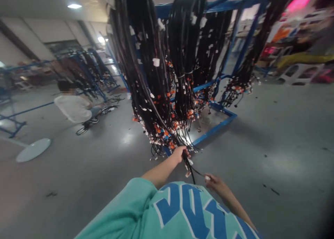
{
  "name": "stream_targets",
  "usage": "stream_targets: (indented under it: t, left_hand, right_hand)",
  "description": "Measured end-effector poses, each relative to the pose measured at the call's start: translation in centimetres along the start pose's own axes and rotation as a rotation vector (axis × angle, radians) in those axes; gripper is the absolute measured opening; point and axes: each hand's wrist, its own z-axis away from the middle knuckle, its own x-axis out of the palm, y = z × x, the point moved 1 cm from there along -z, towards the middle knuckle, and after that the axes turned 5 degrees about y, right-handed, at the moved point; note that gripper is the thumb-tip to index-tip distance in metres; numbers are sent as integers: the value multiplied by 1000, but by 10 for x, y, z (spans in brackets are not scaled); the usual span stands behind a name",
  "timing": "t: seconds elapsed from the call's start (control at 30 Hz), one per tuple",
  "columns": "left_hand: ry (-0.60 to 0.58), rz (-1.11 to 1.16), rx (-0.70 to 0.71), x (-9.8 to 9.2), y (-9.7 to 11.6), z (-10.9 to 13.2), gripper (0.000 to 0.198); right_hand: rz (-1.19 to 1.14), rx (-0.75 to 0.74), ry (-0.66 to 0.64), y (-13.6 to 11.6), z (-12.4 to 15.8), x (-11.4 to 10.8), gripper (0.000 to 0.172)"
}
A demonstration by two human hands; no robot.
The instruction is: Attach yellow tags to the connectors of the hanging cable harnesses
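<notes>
Thick bundles of black wire harnesses [182,51] hang from a blue metal rack in front of me, with white, orange and blue connectors clustered at their lower ends. My left hand [181,153] is closed around a bunch of black cables [189,166] pulled toward me from the bottom of a bundle. White connectors dangle just below that grip. To the right and lower down, my right hand [214,182] pinches a small white connector [207,178] at the end of a thin black wire, which runs back to the cables in my left hand.
The blue rack's base [216,127] stands on the grey floor. A person in a white shirt [71,106] squats at the left beside more hanging harnesses [88,68]. A round pale stand base [33,150] sits at left; white stools [300,73] stand at far right.
</notes>
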Motion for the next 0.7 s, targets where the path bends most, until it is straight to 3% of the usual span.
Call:
stream_targets:
  t: [0.2, 0.33, 0.5, 0.6, 0.7]
  left_hand:
    - [364, -166, 227, -91, 11, -21, 28]
    - [597, -297, 353, -160, 34, -16, 29]
    - [822, -449, 458, -239, 70, -4, 27]
    - [885, -515, 493, -272, 88, -2, 25]
    - [910, -557, 529, -289, 102, -3, 22]
  right_hand:
    - [85, 48, -119, 34, -27, 17, 48]
    - [152, 30, -140, 28, -52, 37, 43]
    - [130, 27, -235, 9, -73, 79, 37]
    - [120, 20, -225, -3, -77, 108, 34]
    - [165, 54, -213, -15, -80, 131, 30]
